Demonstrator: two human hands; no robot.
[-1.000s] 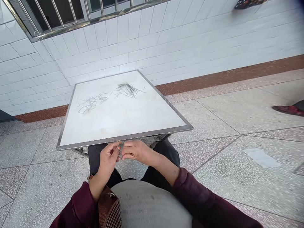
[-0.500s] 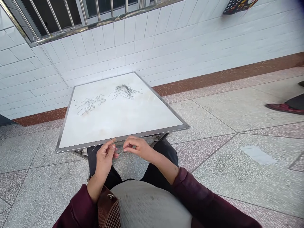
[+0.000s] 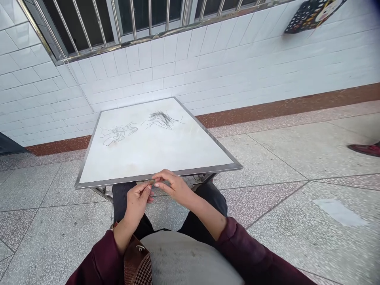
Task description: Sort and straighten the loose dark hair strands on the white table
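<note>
Both hands' fingers (image 3: 152,183) pinch thin strand (image 3: 149,181) nr table (image 3: 157,174) edge.

No text, label, brand or number can be read anywhere. The patterned board (image 3: 313,14) hanging on the white tiled wall (image 3: 237,67), at about 1 o'clock from the table (image 3: 154,150), carries a print, but it shows no letters that I can read.
</note>
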